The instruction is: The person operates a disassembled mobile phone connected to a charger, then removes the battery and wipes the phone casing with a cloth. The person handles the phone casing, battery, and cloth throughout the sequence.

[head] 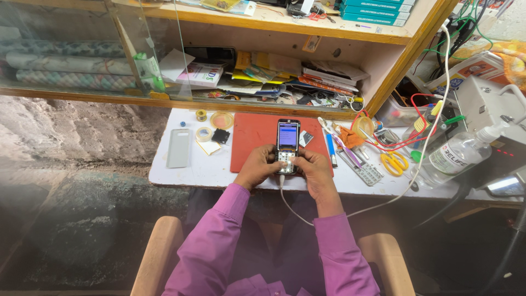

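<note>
Head view: both hands, left hand [256, 167] and right hand [312, 166], grip the small black keypad phone [287, 143] at the red mat's [249, 143] front edge, thumbs pressing keys; it looks like testing, needing careful presses next.

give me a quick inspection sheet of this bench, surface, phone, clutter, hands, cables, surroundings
surface: white table with a red mat on it
job's things: keypad phone, screen lit, upright over the mat
clutter: grey phone cover, tape rolls, yellow scissors, clear spray bottle
grippers: left hand and right hand both hold the phone's lower end, thumbs on the keys
cables: white cable runs from the phone's bottom; red and green wires at the right
surroundings: wooden shelf with papers, glass panel, wooden chair arms
</note>
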